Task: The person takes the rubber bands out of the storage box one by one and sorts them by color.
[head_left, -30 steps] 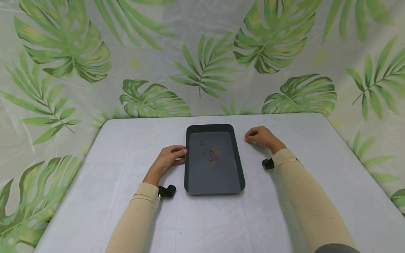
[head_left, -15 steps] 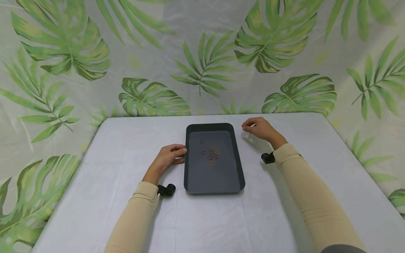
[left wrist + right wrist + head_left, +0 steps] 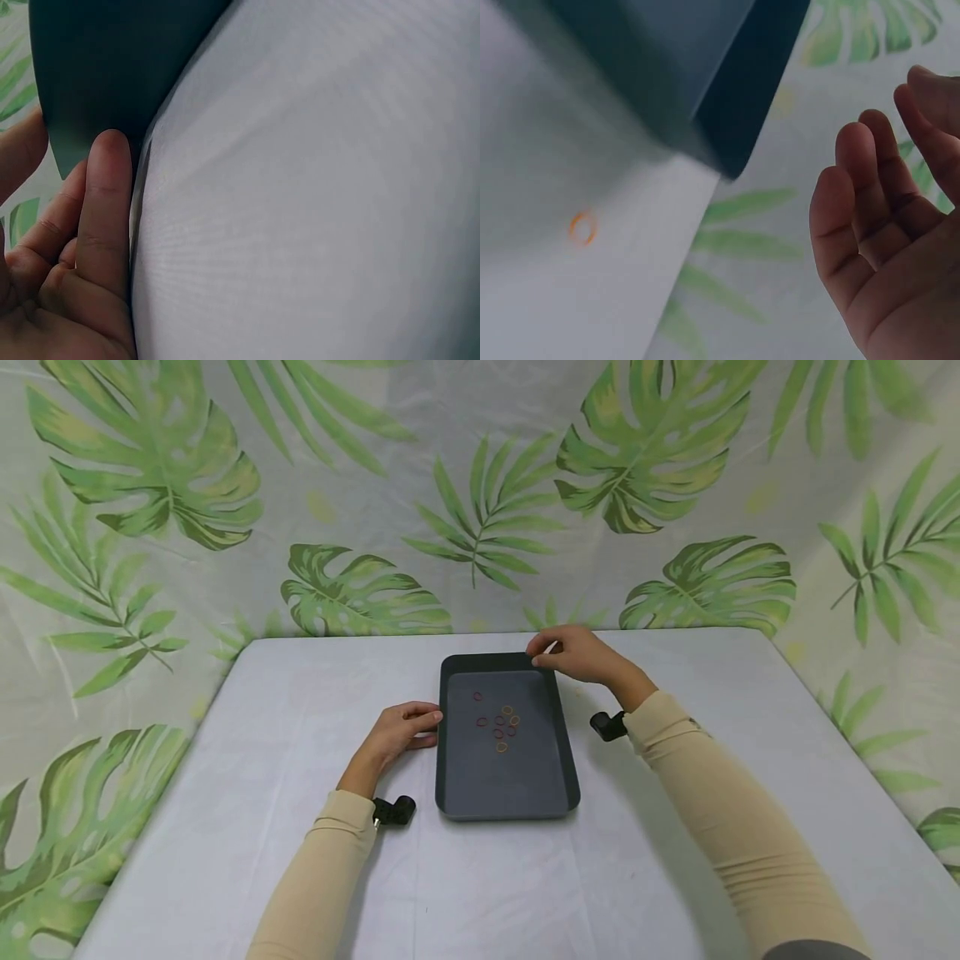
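A dark grey rectangular baking tray (image 3: 510,789) sits on the white cloth. Several small red bands (image 3: 477,697) and yellow bands (image 3: 502,747) lie scattered inside it. At the tray's left side is my left hand (image 3: 386,735), its extended fingers touching the outer wall and rim, as the left wrist view also shows. My right hand (image 3: 581,653) is over the far right corner of the tray, thumb and index fingertip close together. In the right wrist view its fingers (image 3: 832,199) are loosely bent, and nothing shows between them. One orange band (image 3: 573,229) lies on the cloth right of the tray.
A white cloth covers the table (image 3: 360,885). Behind it hangs a leaf-patterned curtain (image 3: 517,602), right along the far table edge. Both wrists wear small black cameras.
My right hand has moved up off the cloth and left to the tray's far right corner, leaving the orange band uncovered on the cloth. My left hand stays against the tray.
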Action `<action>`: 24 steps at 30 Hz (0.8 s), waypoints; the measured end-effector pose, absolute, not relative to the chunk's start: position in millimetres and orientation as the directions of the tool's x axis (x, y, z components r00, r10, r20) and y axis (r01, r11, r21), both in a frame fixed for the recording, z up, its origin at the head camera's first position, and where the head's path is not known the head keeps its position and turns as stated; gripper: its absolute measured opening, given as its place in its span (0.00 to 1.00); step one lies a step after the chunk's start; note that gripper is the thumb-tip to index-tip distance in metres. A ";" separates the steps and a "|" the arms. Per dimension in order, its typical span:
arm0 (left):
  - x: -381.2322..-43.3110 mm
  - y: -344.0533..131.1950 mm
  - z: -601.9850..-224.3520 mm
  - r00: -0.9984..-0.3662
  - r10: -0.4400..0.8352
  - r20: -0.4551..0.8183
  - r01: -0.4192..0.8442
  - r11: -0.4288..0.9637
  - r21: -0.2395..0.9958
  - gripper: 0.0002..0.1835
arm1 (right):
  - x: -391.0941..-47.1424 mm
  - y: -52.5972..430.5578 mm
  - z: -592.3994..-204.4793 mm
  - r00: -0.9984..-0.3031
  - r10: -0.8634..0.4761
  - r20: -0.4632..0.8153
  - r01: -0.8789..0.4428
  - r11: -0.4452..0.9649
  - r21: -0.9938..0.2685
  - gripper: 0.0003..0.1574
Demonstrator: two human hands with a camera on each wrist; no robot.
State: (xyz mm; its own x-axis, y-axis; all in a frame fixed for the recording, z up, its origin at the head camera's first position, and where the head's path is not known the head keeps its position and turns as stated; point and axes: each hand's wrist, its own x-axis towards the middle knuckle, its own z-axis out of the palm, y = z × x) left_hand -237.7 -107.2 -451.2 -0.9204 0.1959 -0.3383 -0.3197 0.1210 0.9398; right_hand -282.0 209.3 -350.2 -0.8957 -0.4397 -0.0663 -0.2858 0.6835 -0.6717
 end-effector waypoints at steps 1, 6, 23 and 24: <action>-237.6 -107.3 -451.2 -0.920 0.196 -0.339 -0.320 0.123 0.939 0.22 | -280.8 204.5 -348.9 -0.890 -0.451 -0.066 -0.293 0.678 -0.674 0.18; -237.2 -107.9 -451.2 -0.921 0.200 -0.334 -0.313 0.131 0.941 0.22 | -277.7 180.2 -346.1 -0.864 -0.502 -0.053 -0.337 0.652 -0.679 0.17; -239.6 -107.9 -455.2 -0.924 0.204 -0.323 -0.302 0.127 0.945 0.22 | -279.5 154.2 -384.6 -0.850 -0.508 -0.137 -0.345 0.735 -0.583 0.14; -239.8 -107.9 -455.1 -0.924 0.205 -0.322 -0.301 0.127 0.945 0.22 | -279.6 154.2 -386.3 -0.852 -0.504 -0.143 -0.340 0.739 -0.581 0.14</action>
